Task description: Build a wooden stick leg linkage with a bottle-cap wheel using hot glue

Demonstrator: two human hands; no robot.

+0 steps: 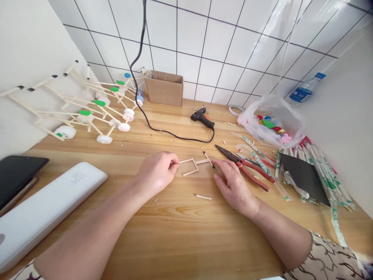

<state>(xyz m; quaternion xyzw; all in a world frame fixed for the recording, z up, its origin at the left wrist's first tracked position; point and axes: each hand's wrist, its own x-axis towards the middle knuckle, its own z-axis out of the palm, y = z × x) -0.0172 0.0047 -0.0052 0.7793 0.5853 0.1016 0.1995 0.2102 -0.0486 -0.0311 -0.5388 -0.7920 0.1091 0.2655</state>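
A small frame of wooden sticks (197, 167) lies in front of me: a three-sided fork on the left, joined by a short stem to a crossbar with black tips. My left hand (159, 171) pinches the end of one fork stick between thumb and fingers. At the other end rests my right hand (233, 184), its fingers stretched out and thumb apart, the fingertips touching or very close to the crossbar (208, 159). A loose short stick (203, 197) lies on the table between my hands. Beside my right hand are red-handled pliers (253, 169).
Several stick models (96, 105) with white wheels stand at left. Behind are a cardboard box (164, 88) and a corded black glue gun (203, 116). At right are a plastic bag (247, 118), wrapped sticks (329, 175) and a bottle (305, 90). A white power bank (55, 210) lies at left.
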